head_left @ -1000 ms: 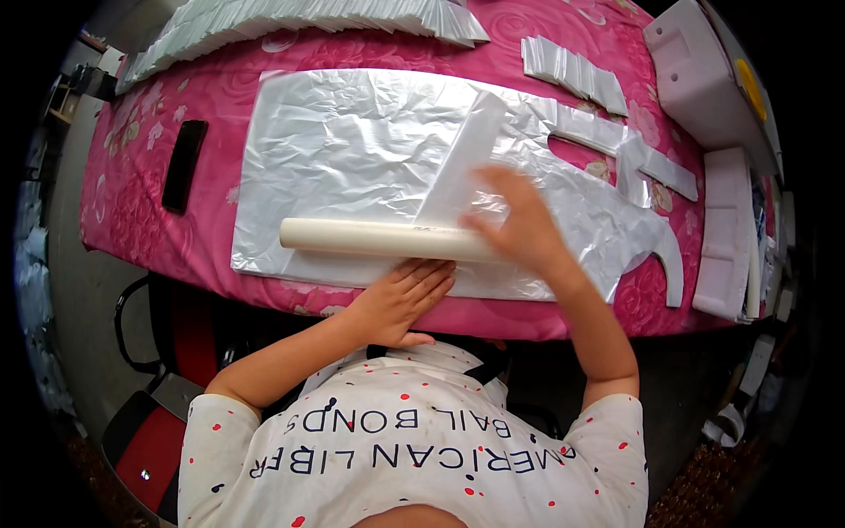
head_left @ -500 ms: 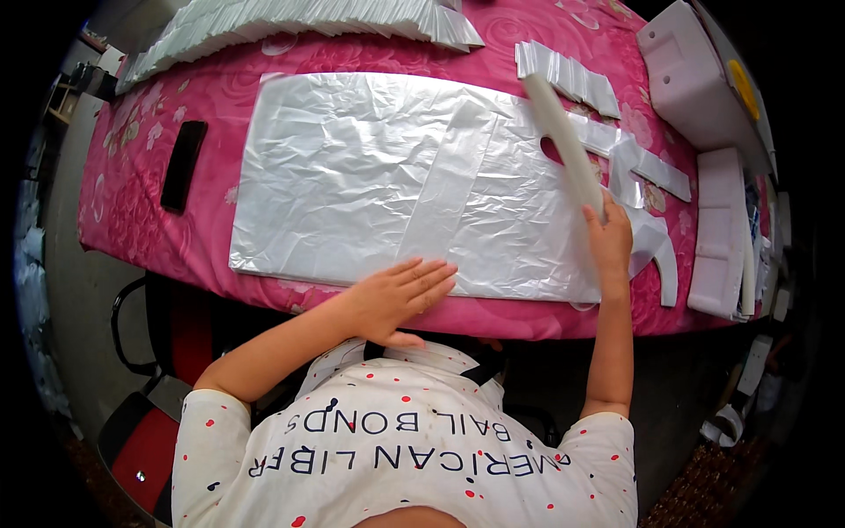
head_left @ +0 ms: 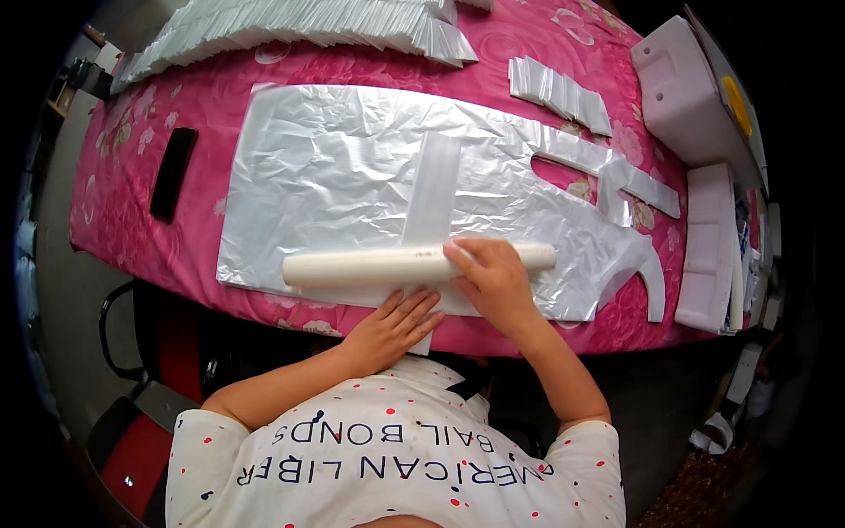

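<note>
A cream-white plastic pipe (head_left: 370, 267) lies crosswise over the near part of a flat silvery plastic vest bag (head_left: 308, 167). Around the pipe, right of its middle, my right hand (head_left: 497, 283) is closed. My left hand (head_left: 393, 332) rests flat at the bag's near edge, just below the pipe, fingers stretched out and holding nothing. A pale plastic strip (head_left: 433, 189) runs from mid-bag toward me and passes under the pipe; a pale end shows beside my left fingers. The bag's handle loops (head_left: 651, 273) spread at its right end.
Many folded plastic bags (head_left: 290, 26) line the far edge, with a smaller row (head_left: 559, 95) at far right. A black phone-like slab (head_left: 173, 174) lies left. White foam boxes (head_left: 704, 255) stand at the right edge. Red-and-black chairs (head_left: 132, 449) are at lower left.
My right hand has swung the pipe from the bag's right end, where it stood slanting, to lie crosswise nearer me. My left hand has come down onto the near edge.
</note>
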Demonstrator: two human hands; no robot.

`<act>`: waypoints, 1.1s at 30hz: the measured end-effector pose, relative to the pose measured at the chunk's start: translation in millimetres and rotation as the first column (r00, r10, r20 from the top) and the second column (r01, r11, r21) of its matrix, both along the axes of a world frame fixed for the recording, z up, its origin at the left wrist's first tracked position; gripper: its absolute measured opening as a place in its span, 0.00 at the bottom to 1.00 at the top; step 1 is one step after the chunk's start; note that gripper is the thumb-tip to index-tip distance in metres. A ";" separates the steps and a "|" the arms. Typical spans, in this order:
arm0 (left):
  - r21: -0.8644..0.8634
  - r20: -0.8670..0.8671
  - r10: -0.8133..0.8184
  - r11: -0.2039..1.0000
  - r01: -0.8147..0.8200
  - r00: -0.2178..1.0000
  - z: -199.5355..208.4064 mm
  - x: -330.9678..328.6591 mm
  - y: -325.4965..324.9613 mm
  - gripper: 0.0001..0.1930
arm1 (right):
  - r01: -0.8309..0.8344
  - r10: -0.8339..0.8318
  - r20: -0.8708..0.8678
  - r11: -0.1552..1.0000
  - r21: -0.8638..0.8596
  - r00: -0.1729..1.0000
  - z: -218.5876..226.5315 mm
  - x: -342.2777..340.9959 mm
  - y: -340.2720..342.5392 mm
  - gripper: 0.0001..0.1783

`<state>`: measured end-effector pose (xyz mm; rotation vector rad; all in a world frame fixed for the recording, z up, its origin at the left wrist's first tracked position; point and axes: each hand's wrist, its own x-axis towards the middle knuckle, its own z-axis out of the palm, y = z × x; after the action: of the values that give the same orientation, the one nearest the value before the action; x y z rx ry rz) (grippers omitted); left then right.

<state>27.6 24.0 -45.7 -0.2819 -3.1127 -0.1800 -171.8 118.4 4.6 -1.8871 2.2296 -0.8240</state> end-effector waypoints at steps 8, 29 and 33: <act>-0.019 -0.026 0.043 0.999 -0.044 0.999 -5.3 5.0 4.1 0.28 | 0.011 -0.024 -0.091 0.990 -0.140 0.996 -16.2 -74.8 -74.2 0.26; 0.506 -0.241 -0.137 0.827 0.245 0.961 10.2 13.7 -44.1 0.20 | -0.356 0.344 0.143 0.931 0.073 0.928 -12.3 22.5 -5.9 0.27; 0.437 -0.308 -0.052 0.879 0.190 0.950 15.5 2.1 -50.9 0.21 | -0.216 0.217 0.044 0.976 -0.010 0.975 -26.7 28.9 0.5 0.23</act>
<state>29.7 -26.9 -30.2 -0.4437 -2.6539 -0.7925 -143.0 118.9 -22.1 -2.0456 1.9524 -0.8277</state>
